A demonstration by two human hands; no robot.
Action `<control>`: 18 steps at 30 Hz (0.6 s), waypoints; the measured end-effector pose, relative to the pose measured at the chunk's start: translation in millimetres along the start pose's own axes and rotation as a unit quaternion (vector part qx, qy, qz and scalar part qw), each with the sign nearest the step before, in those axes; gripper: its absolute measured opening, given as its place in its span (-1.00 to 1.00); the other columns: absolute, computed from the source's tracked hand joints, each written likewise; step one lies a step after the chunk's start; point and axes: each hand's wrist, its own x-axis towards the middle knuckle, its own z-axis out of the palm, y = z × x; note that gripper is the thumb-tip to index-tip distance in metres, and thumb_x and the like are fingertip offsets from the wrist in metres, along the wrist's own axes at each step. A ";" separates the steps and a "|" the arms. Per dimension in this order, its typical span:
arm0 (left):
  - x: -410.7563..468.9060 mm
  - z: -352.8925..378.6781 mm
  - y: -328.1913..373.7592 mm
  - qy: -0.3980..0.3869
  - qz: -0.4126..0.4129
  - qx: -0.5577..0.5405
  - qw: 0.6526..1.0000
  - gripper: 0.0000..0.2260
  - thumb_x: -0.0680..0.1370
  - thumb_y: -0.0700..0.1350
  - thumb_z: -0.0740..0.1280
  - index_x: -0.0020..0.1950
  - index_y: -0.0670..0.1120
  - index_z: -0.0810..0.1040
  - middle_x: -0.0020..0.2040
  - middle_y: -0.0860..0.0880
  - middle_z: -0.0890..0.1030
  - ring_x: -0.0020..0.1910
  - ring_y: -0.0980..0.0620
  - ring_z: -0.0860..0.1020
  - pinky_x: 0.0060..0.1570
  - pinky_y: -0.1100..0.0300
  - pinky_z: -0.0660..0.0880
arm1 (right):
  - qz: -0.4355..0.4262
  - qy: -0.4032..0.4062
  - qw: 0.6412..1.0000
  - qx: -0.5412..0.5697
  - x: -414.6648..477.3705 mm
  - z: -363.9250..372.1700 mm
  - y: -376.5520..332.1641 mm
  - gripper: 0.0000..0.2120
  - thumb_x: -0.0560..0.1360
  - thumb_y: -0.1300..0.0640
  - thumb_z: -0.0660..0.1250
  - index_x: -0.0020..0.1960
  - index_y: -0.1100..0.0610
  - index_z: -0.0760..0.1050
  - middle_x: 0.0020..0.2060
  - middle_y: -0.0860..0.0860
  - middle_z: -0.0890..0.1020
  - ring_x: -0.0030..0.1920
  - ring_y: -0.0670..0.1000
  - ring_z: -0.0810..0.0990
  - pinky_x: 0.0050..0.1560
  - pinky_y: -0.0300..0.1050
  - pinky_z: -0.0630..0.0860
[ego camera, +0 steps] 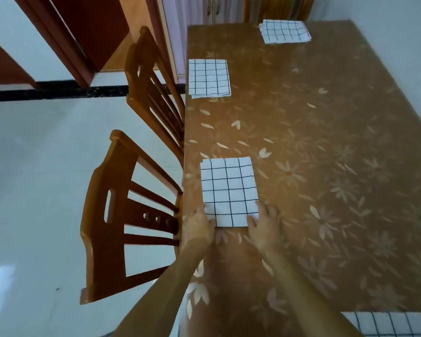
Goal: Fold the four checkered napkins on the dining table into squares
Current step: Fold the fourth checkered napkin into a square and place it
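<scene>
Head view, floral table point(326, 142), wooden chairs point(93, 227), pale floor point(34, 166), perhaps tiled

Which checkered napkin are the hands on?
The napkin by the nearer chair: the left hand and right hand touch its near corners, the only one with hands on it.

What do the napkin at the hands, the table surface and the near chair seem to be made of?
Napkin: probably cloth, matte white with dark grid lines; its folded layers lie soft and uneven. Table surface: seemingly a glossy plastic cover, brown with printed flowers. Near chair: likely varnished wood, shiny orange-brown.
</scene>
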 end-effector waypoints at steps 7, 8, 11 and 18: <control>2.1 -19.4 -17.5 0.024 -0.002 0.013 1.000 -0.56 0.60 -0.18 0.28 0.46 0.04 0.31 0.18 -0.13 0.60 0.11 -0.15 0.61 0.12 0.00 0.55 | -0.068 -0.016 0.997 0.029 -0.5 9.8 -16.0 -0.62 0.56 0.17 0.29 0.37 0.16 0.44 0.33 0.08 0.40 0.39 0.15 0.31 0.37 -0.02 0.28; 1.5 -22.2 -20.5 0.025 0.001 0.018 1.000 -0.58 0.60 -0.18 0.28 0.45 0.03 0.33 0.19 -0.13 0.60 0.12 -0.14 0.60 0.14 -0.02 0.56 | -0.087 -0.017 0.995 0.033 -1.6 12.3 -19.5 -0.62 0.54 0.19 0.30 0.35 0.18 0.45 0.32 0.09 0.41 0.37 0.14 0.35 0.37 -0.03 0.31; -1.1 -26.6 -27.0 0.019 0.008 0.044 0.999 -0.62 0.60 -0.21 0.25 0.41 0.01 0.37 0.25 -0.12 0.57 0.16 -0.16 0.58 0.15 -0.10 0.56 | -0.111 -0.008 0.994 0.018 -4.1 19.6 -28.7 -0.62 0.50 0.26 0.33 0.32 0.25 0.49 0.28 0.11 0.46 0.30 0.15 0.39 0.36 -0.01 0.34; 0.5 -28.0 -26.5 -0.018 0.063 0.116 0.991 -0.62 0.62 -0.09 0.27 0.43 0.03 0.34 0.28 -0.09 0.55 0.19 -0.13 0.57 0.14 -0.03 0.55 | -0.052 -0.009 0.997 0.061 -3.2 20.4 -27.8 -0.57 0.49 0.37 0.27 0.36 0.31 0.42 0.31 0.11 0.37 0.28 0.07 0.45 0.29 -0.18 0.38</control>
